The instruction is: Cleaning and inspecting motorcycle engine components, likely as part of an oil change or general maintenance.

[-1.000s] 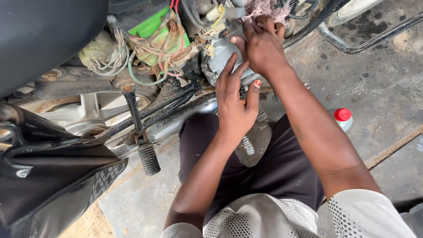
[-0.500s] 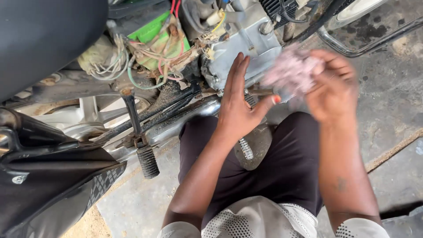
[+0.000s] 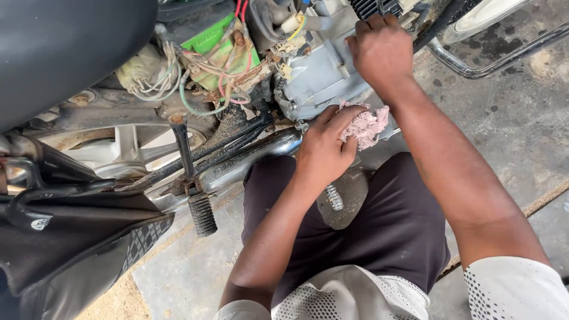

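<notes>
Low down, left hand (image 3: 323, 151) clutching pink rag (image 3: 364, 125), right hand (image 3: 380, 48) fisted against grey engine casing (image 3: 323, 74)

Repair yard: stripped motorcycle (image 3: 249, 89), concrete floor (image 3: 510, 124)

pink rag (image 3: 365, 125), green battery (image 3: 214, 42), silver engine case (image 3: 323, 74)

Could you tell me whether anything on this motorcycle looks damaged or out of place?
Yes: the loose wires beside the green battery hang tangled and exposed, with dirt and rust around them. The left hand holds a pink rag against the engine casing.
</notes>
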